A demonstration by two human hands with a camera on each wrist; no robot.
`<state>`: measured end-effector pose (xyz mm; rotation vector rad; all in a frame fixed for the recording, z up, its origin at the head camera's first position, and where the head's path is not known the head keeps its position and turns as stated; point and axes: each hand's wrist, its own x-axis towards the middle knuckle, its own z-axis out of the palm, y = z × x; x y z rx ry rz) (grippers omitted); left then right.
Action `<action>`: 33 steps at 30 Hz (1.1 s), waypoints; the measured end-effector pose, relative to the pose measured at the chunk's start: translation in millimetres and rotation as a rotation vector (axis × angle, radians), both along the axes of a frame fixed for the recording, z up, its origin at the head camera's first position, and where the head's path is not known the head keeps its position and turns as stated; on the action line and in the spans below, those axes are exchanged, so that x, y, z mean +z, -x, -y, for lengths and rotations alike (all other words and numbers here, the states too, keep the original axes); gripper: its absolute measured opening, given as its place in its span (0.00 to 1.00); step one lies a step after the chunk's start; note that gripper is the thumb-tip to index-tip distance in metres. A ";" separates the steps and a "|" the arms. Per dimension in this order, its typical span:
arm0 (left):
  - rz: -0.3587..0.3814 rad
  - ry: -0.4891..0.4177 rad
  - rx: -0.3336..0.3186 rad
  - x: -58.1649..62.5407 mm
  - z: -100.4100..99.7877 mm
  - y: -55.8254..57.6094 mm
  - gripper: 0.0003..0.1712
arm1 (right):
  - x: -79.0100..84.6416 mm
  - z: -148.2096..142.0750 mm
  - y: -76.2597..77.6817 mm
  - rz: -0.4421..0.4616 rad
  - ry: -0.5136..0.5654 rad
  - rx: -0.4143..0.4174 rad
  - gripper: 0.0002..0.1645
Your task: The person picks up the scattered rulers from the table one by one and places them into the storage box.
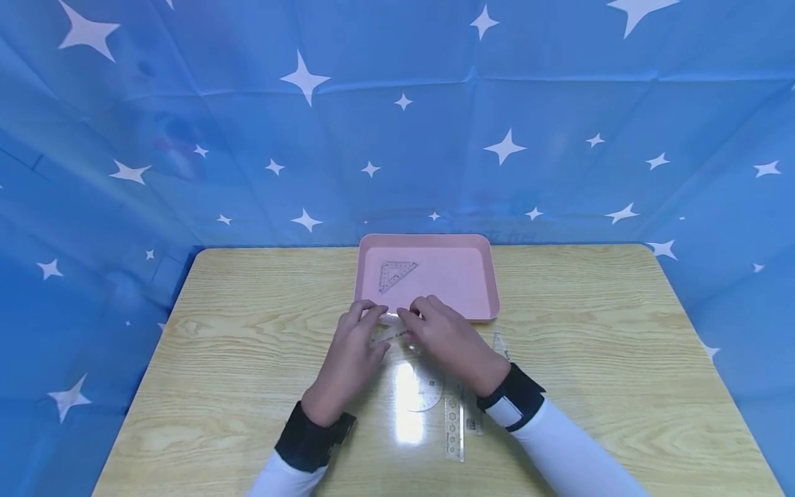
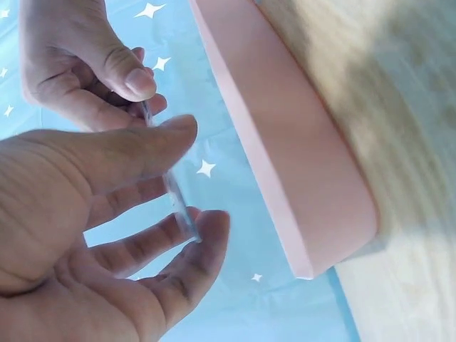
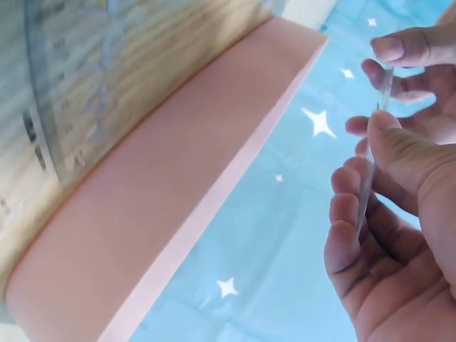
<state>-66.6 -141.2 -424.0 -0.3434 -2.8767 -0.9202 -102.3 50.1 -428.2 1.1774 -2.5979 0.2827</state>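
Between both hands, above the near rim of a pink tray (image 1: 491,286), is a clear plastic set square (image 1: 390,335) with a marked edge. My left hand (image 1: 350,352) holds its left part between thumb and fingers. My right hand (image 1: 448,339) pinches the right side, thumb against curled fingers. Both wrist views show the set square (image 2: 178,196) edge-on as a thin strip, so its outline is hidden there. Another clear set square (image 1: 386,277) lies in the tray's left half.
Near the right forearm, a clear protractor (image 1: 428,395) and a stencil ruler (image 1: 454,431) lie on the wooden table (image 1: 248,359). Beside them are another clear piece (image 1: 474,421) and a pointed clear piece (image 1: 500,343), partly covered by the arm. A blue starry cloth (image 1: 397,138) hangs behind.
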 end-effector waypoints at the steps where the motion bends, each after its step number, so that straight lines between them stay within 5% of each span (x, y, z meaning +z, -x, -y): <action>1: -0.006 0.015 -0.004 0.3 -0.9 0.9 0.32 | 0.5 -0.7 0.6 0.004 0.000 -0.004 0.25; 14: -0.128 0.149 -0.133 8.2 -3.7 19.3 0.29 | 8.9 -6.7 14.8 -0.050 -0.010 -0.062 0.23; 23: -0.084 0.158 -0.187 15.9 -7.2 47.7 0.30 | 10.3 -11.2 33.4 -0.041 -0.024 -0.110 0.22; 33: -0.038 0.154 -0.220 9.0 -8.7 77.1 0.29 | -2.0 -18.7 50.0 -0.031 0.029 -0.110 0.25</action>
